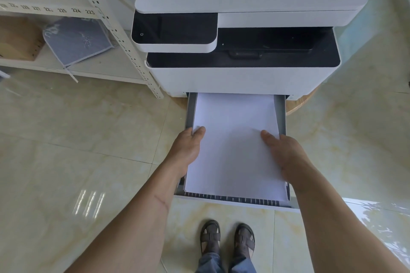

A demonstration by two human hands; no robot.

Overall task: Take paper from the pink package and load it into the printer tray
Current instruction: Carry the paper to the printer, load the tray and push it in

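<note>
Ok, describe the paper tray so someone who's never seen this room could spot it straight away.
Find the big white printer standing on the tiled floor. At its base a grey tray is pulled out toward the person, holding a white paper stack gripped by the left hand and right hand. It's the only open drawer.

Printer (244, 29) at rear, tray (281, 115) pulled out before it, paper (235, 139) in tray, left hand (188, 146) and right hand (281, 153) at paper's sides, shelving (66, 17) left of printer
</note>
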